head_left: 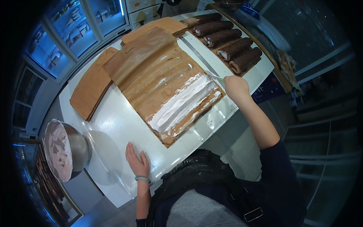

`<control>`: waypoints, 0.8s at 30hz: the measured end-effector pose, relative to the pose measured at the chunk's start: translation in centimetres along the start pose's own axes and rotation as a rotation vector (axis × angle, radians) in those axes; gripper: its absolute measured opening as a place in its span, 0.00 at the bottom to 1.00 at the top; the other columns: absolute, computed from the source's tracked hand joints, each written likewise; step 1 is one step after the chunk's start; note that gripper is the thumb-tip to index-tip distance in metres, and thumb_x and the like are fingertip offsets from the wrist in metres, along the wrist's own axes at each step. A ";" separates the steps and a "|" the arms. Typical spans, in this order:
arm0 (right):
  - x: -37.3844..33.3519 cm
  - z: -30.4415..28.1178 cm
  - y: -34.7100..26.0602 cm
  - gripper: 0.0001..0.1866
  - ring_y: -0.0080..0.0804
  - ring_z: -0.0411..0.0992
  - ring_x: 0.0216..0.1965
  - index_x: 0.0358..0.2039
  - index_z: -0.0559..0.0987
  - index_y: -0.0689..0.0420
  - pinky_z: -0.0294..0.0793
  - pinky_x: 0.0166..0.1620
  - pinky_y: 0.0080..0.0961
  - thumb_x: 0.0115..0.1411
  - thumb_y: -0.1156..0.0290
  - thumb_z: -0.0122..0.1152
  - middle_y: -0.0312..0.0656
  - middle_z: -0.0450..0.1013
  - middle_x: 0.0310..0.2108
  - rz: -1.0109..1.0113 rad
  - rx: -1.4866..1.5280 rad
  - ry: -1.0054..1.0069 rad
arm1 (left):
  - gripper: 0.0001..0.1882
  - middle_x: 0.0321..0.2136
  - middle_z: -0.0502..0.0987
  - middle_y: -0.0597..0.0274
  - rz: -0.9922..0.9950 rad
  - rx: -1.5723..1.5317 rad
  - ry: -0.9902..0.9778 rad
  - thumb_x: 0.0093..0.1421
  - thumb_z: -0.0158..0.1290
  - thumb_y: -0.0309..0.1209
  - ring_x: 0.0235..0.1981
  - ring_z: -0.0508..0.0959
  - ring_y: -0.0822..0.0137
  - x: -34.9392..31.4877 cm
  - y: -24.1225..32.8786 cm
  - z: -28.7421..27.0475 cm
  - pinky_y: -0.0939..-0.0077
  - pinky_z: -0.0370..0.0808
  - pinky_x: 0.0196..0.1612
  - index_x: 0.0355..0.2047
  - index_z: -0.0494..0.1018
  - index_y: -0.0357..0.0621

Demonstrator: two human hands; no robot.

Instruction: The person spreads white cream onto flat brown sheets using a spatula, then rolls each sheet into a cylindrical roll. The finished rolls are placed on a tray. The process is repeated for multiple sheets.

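A flat brown cake sheet (pixel 148 105) lies on brown baking paper (pixel 145 62) in the middle of the table. Thick white cream (pixel 183 102) forms a ridged band across its near part, with thinner smears farther up. My right hand (pixel 236 87) is closed round the green handle of a spatula (pixel 216 77), whose blade reaches over the cream's right end. Fingers stretched out, my left hand (pixel 137 159) rests on the bare white table left of the sheet's near corner. It holds nothing. A greenish bangle circles that wrist.
Left of me stands a steel bowl (pixel 80 151) coated inside with pale pinkish cream. Stacked brown cake sheets (pixel 90 85) and another stack (pixel 157 27) lie beyond. Several dark chocolate rolls (pixel 242 49) fill a board at the far right, near a metal strip (pixel 198 53). The white table (pixel 113 132) has rounded edges.
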State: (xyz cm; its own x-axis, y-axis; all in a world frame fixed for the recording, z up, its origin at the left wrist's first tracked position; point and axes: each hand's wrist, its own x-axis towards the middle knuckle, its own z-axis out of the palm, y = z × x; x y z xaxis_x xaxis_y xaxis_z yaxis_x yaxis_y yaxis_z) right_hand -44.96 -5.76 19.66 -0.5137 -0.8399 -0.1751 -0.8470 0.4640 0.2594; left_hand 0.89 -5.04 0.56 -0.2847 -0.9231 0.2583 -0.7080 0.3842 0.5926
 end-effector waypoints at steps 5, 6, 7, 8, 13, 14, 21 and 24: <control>0.2 -0.9 0.2 0.12 0.45 0.82 0.38 0.39 0.85 0.53 0.81 0.38 0.41 0.59 0.76 0.56 0.48 0.81 0.33 -0.155 -0.014 0.128 | 0.32 0.68 0.65 0.44 -0.019 -0.004 0.008 0.65 0.53 0.26 0.69 0.63 0.42 0.0 0.0 0.0 0.50 0.58 0.71 0.69 0.59 0.33; 0.5 -1.2 0.2 0.12 0.45 0.82 0.38 0.40 0.86 0.52 0.81 0.38 0.41 0.60 0.75 0.56 0.47 0.81 0.32 -0.151 -0.048 0.144 | 0.32 0.68 0.65 0.44 -0.014 -0.003 0.010 0.65 0.52 0.26 0.69 0.63 0.42 0.0 -0.1 0.0 0.50 0.58 0.71 0.69 0.59 0.34; 0.6 -1.4 0.0 0.13 0.45 0.82 0.37 0.40 0.86 0.50 0.81 0.37 0.41 0.60 0.75 0.56 0.47 0.81 0.32 -0.115 -0.101 0.171 | 0.32 0.68 0.65 0.44 -0.012 -0.002 0.008 0.66 0.52 0.26 0.69 0.63 0.42 0.1 -0.1 0.1 0.50 0.58 0.71 0.69 0.59 0.34; 0.8 -1.6 -0.1 0.13 0.45 0.81 0.37 0.41 0.86 0.51 0.81 0.37 0.40 0.60 0.76 0.56 0.46 0.80 0.31 -0.113 -0.134 0.129 | 0.32 0.68 0.65 0.44 -0.006 0.001 0.011 0.65 0.52 0.26 0.69 0.63 0.42 0.1 -0.1 0.1 0.50 0.58 0.71 0.69 0.59 0.34; -0.1 -1.1 -0.5 0.14 0.44 0.81 0.39 0.47 0.86 0.47 0.81 0.42 0.40 0.63 0.71 0.58 0.45 0.81 0.34 -0.282 -0.023 0.099 | 0.33 0.68 0.65 0.43 -0.013 0.010 0.012 0.65 0.53 0.26 0.69 0.63 0.41 -0.1 -0.1 0.1 0.50 0.58 0.71 0.69 0.59 0.34; -0.5 -0.8 -0.2 0.14 0.44 0.81 0.40 0.48 0.86 0.46 0.80 0.43 0.40 0.64 0.69 0.59 0.45 0.81 0.35 -0.354 0.067 0.103 | 0.33 0.68 0.65 0.43 -0.011 0.003 0.011 0.65 0.53 0.26 0.69 0.63 0.41 -0.1 -0.1 0.1 0.50 0.58 0.71 0.69 0.59 0.34; -1.3 5.8 5.0 0.16 0.49 0.79 0.40 0.54 0.84 0.44 0.78 0.43 0.44 0.67 0.65 0.58 0.49 0.80 0.35 0.092 0.432 0.244 | 0.33 0.67 0.65 0.43 -0.011 0.022 0.013 0.65 0.52 0.25 0.69 0.63 0.41 0.1 -0.1 0.1 0.50 0.59 0.71 0.69 0.59 0.33; -4.4 12.1 4.6 0.18 0.49 0.78 0.37 0.58 0.82 0.44 0.77 0.42 0.43 0.69 0.65 0.58 0.48 0.76 0.35 0.179 0.585 0.325 | 0.33 0.67 0.65 0.43 -0.024 0.018 0.009 0.65 0.52 0.25 0.69 0.63 0.41 0.0 -0.1 0.2 0.50 0.59 0.71 0.70 0.58 0.33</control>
State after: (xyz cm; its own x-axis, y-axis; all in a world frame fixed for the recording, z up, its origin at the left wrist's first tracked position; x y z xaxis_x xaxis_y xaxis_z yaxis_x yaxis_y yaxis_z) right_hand -48.27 3.51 10.15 -0.6630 -0.7354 0.1401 -0.7343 0.6024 -0.3128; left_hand 0.80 -5.04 0.37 -0.2617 -0.9318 0.2515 -0.7261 0.3617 0.5847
